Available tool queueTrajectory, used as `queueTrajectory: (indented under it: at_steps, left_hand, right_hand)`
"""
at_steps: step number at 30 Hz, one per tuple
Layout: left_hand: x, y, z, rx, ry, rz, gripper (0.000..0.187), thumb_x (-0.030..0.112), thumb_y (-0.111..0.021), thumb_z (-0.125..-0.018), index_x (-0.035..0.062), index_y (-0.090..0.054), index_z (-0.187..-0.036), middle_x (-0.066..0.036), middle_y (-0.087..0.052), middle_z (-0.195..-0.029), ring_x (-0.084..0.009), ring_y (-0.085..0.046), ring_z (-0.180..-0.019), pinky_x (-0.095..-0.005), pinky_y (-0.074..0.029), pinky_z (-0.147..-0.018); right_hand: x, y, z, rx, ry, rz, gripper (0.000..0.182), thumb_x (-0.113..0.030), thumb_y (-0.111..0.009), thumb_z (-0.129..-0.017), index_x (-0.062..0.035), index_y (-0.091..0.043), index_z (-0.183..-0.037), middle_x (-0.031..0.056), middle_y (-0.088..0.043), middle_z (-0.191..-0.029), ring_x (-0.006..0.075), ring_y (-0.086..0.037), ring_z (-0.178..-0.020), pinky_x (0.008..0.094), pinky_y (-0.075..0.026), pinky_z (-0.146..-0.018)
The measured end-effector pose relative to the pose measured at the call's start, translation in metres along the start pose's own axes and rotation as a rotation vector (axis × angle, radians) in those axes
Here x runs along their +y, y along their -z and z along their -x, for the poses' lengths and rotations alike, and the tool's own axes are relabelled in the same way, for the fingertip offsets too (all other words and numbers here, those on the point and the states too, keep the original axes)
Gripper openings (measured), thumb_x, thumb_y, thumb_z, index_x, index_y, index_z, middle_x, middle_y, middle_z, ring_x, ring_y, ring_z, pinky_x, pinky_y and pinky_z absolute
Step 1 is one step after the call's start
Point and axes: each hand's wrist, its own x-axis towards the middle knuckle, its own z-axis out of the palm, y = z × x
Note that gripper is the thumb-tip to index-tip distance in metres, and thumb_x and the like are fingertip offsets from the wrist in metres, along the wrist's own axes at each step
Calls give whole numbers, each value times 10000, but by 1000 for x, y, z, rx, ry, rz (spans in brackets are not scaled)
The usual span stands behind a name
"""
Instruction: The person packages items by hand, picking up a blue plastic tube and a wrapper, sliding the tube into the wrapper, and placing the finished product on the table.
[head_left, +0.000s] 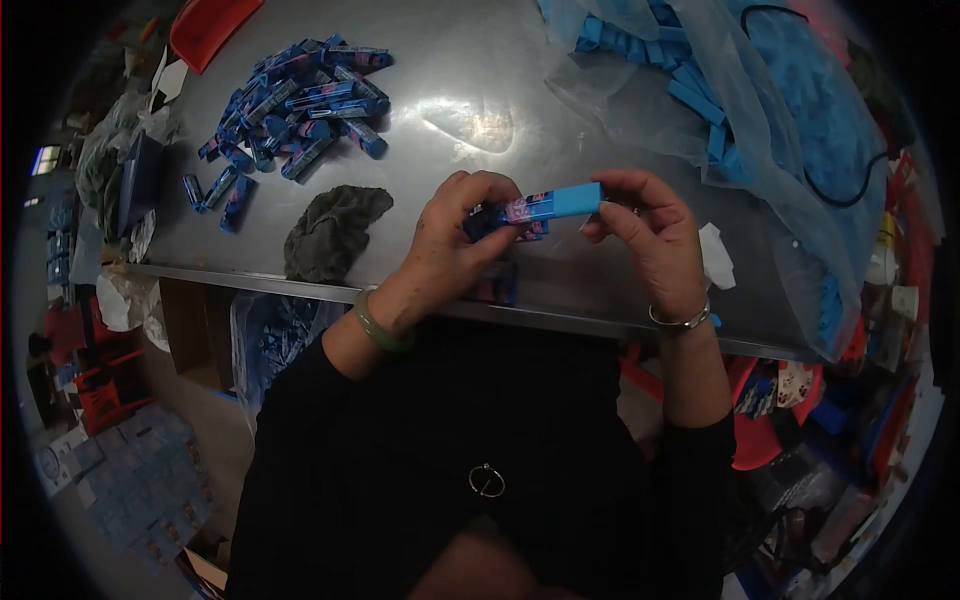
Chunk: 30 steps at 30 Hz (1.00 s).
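My left hand (455,230) is closed around a small printed blue tube (527,208). At least one more printed piece shows below it between the fingers, partly hidden. A plain light-blue cap (575,200) sits on the tube's right end. The thumb and forefinger of my right hand (655,235) pinch the cap's outer end, with the other fingers curled behind. Left of my hands lies a crumpled dark grey-green cloth (335,232). Beyond it is a loose heap of similar printed blue tubes (300,100). More printed pieces (497,284) lie under my left wrist, mostly hidden.
A large clear plastic bag (745,110) holding light-blue pieces (695,95) spreads over the metal table's (440,60) right side. A white scrap (716,257) lies near my right wrist. At the far left corner is a red tray (212,32). Below the table's edge stands a cardboard box (197,330).
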Motion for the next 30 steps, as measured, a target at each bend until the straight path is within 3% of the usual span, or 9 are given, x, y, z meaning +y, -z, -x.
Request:
queueTrajectory:
  at_steps: [6,13,18,19,21,25,27,28,30]
  left_hand:
    - [6,4,-2,-179,178,344,220,13,-697,-793,50,-584,-978,-1,-584,-930,-85,-562,-875,-228,-463,-781]
    - [9,6,-4,-300,350,593,237,30,-710,-794,47,-581,-992,8,-579,-940,-78,-554,-886,-243,-465,-781]
    - [7,-3,0,-73,7,20,310,56,-754,-731,53,-585,-990,-56,-602,-937,-161,-587,-852,-268,-462,-776]
    - [8,-3,0,-73,7,19,310,56,-754,-731,53,-585,-990,-56,-602,-937,-161,-587,-852,-268,-462,-776]
    - [9,-1,-3,49,-344,-465,356,68,-775,-694,41,-584,-994,-98,-607,-936,-206,-591,-816,-283,-467,-765]
    - [18,-2,-2,47,-371,-518,374,76,-785,-698,30,-585,-1010,-97,-605,-896,-206,-603,-850,-291,-480,-794]
    - [24,-2,-1,0,-38,-16,324,139,-735,-797,13,-591,-1059,-84,-631,-911,-197,-616,-898,-292,-494,-821]
    - [24,1,-3,-1,-38,-16,324,139,-735,-797,13,-591,-1059,-84,-631,-911,-197,-616,-898,-292,-494,-821]
    - [23,8,-6,-153,349,600,315,222,-648,-895,-1,-590,-1109,-77,-651,-977,-181,-632,-942,-289,-512,-833]
  right_hand:
    - [-8,-6,0,-53,138,-56,285,-23,-588,-902,15,-559,-1183,77,-637,-958,113,-640,-830,230,-527,-774]
    - [-11,-6,0,-111,141,-47,272,-4,-592,-895,12,-570,-1166,77,-624,-988,104,-637,-827,224,-528,-770]
    - [-3,-19,0,100,157,-7,263,1,-624,-880,12,-574,-1138,45,-615,-962,79,-608,-851,219,-520,-763]
    - [1,-23,0,100,158,-7,263,1,-624,-880,12,-574,-1138,45,-615,-962,79,-608,-851,219,-520,-763]
    - [7,-28,0,142,167,30,243,-7,-639,-872,9,-577,-1107,38,-619,-946,72,-596,-848,208,-506,-754]
    - [6,-29,-3,157,130,33,225,-19,-643,-875,5,-577,-1089,35,-624,-930,71,-590,-822,202,-490,-743]
    - [0,-23,-5,150,98,-18,226,-36,-641,-880,3,-581,-1094,36,-627,-926,71,-586,-809,201,-484,-734]
    - [-2,-19,-5,151,98,-18,226,-36,-641,-880,3,-581,-1094,36,-627,-926,71,-586,-809,201,-484,-734]
    - [-6,-14,-4,55,67,-27,220,-43,-640,-881,-4,-592,-1092,35,-630,-928,73,-589,-823,199,-481,-747]
